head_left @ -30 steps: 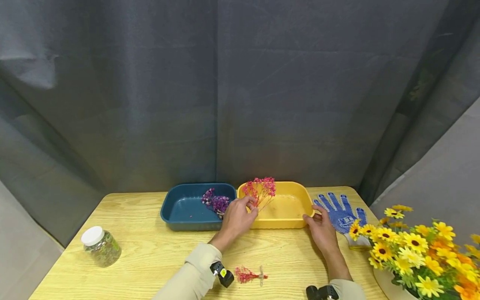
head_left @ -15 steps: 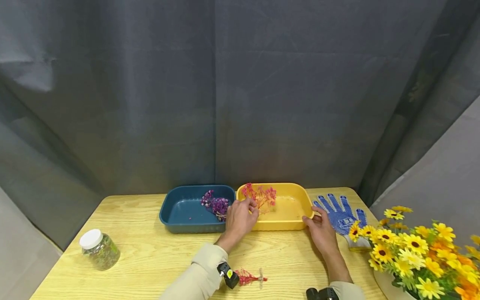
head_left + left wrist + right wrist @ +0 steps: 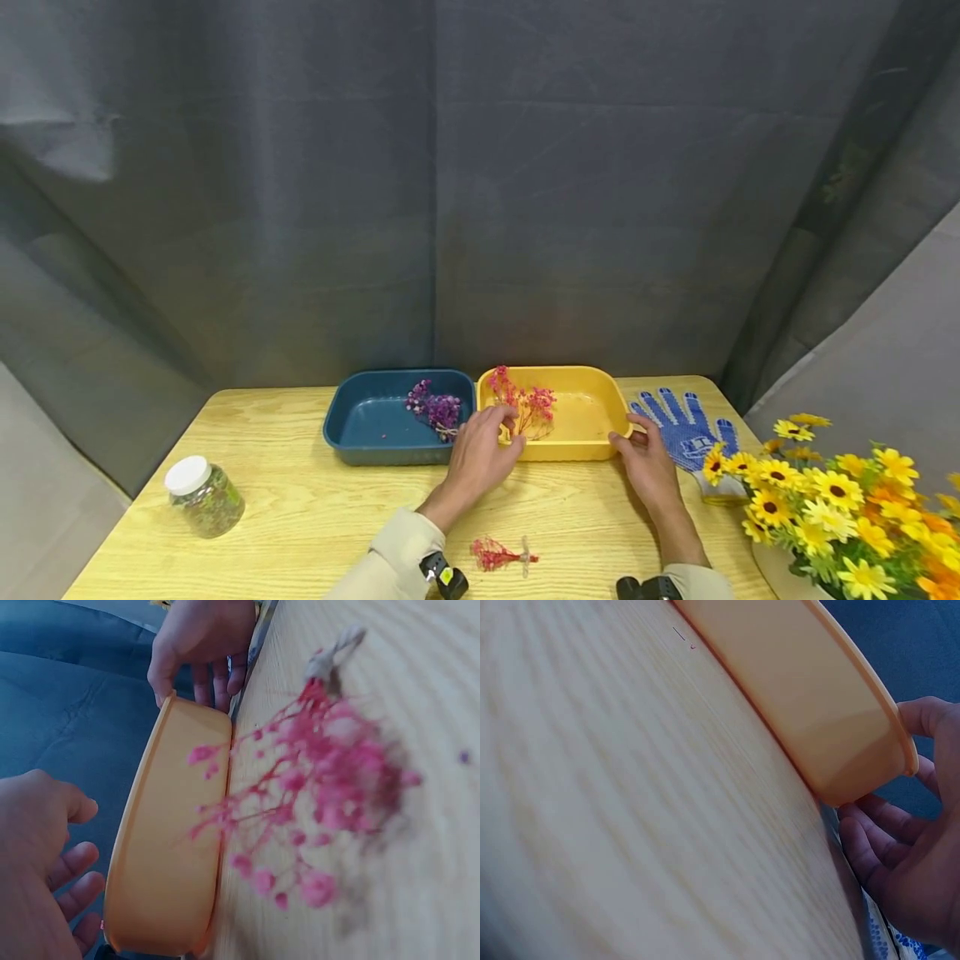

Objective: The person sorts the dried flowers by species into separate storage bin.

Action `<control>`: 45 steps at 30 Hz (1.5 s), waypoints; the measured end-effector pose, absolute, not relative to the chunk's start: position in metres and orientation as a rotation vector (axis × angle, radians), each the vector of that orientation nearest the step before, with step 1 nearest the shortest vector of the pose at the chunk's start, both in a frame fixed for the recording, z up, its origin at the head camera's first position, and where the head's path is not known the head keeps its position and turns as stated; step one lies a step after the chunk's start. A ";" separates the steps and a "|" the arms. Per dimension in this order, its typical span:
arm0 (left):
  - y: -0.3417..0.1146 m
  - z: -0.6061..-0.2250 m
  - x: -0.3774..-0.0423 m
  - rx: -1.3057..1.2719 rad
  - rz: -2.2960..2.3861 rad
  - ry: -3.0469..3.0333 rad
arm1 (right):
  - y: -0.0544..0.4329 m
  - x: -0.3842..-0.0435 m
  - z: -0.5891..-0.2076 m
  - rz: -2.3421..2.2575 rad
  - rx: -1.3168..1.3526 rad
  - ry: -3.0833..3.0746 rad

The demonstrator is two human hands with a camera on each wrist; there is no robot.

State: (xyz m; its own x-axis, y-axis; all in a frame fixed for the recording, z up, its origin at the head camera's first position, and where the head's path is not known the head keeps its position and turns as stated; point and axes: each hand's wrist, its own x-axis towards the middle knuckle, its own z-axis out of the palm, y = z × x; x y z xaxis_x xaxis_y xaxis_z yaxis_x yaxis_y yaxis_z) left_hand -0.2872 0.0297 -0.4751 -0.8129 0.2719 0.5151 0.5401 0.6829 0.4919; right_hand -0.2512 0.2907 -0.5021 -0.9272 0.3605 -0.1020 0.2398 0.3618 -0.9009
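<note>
In the head view, a sprig of small pink dried flowers (image 3: 534, 403) lies in the left part of the yellow tray (image 3: 592, 451). My left hand (image 3: 480, 454) hovers over that tray's near left corner, thumb and forefinger apart. The left wrist view shows nothing between those fingers (image 3: 79, 862). At the tray's near right corner, my right hand (image 3: 647, 462) grips the rim, thumb on top and fingers against the outer wall, as the right wrist view also shows. Purple dried flowers (image 3: 438, 410) lie in the blue tray (image 3: 375, 456), which stands against the yellow one.
Another bunch of pink dried flowers (image 3: 495, 554), tied at the stems, lies on the table (image 3: 315, 517) in front. A white-lidded jar (image 3: 210, 500) stands left. To the right are a blue and white glove (image 3: 690, 437) and a pot of yellow flowers (image 3: 832, 500).
The pink sprig has gone down from my left fingers into the yellow tray, and the thumb and forefinger have parted. My right hand keeps its grip on the rim.
</note>
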 end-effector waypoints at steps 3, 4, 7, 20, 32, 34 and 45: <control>0.025 -0.476 -0.280 -0.670 -0.934 -2.475 | 0.291 -0.251 -0.502 1.619 -0.552 -2.498; 0.024 -0.476 -0.278 -0.677 -0.936 -2.473 | 0.291 -0.251 -0.502 1.622 -0.549 -2.497; 0.020 -0.477 -0.271 -0.683 -0.962 -2.476 | 0.291 -0.251 -0.502 1.616 -0.542 -2.495; 0.010 -0.484 -0.247 -0.693 -1.026 -2.525 | 0.291 -0.251 -0.506 1.618 -0.551 -2.481; 0.000 -0.489 -0.231 -0.724 -1.109 -2.574 | 0.290 -0.250 -0.507 1.610 -0.539 -2.481; -0.002 -0.491 -0.229 -0.731 -1.111 -2.585 | 0.291 -0.250 -0.507 1.613 -0.531 -2.484; -0.007 -0.498 -0.218 -0.740 -1.115 -2.673 | 0.291 -0.252 -0.505 1.626 -0.520 -2.483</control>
State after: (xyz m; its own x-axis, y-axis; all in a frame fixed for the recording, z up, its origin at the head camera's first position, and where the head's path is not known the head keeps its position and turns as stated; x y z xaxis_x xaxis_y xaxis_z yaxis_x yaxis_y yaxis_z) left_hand -0.2184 -0.0068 -0.4980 -0.8665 0.3834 0.3196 0.4968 0.6013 0.6257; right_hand -0.2521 0.2909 -0.5049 -0.9324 0.3525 -0.0795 0.2138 0.3608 -0.9078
